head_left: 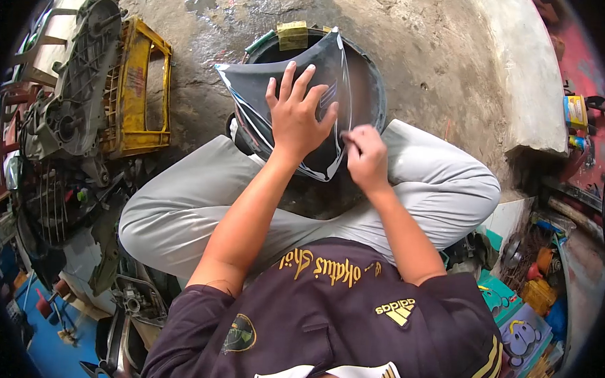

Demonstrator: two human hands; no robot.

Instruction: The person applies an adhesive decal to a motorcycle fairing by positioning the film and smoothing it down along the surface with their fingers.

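A dark, pointed plastic body panel [253, 85] with pale, worn edges lies tilted over a round black tub [382, 91] between my knees. My left hand [297, 114] rests flat on the panel's upper face, its fingers spread. At the panel's right edge, my right hand [367, 155] is closed in a pinch. A small dark bit shows at its fingertips, too blurred to name. On the tub's far rim sits a yellowish folded piece [292, 35], beside a green rod-like thing [259, 45].
To the left stand a yellow plastic crate [138, 87] and a large metal engine casing [85, 71]. Assorted parts and tools crowd both sides. A raised concrete ledge [533, 84] runs along the right. The concrete floor [430, 53] is wet in places.
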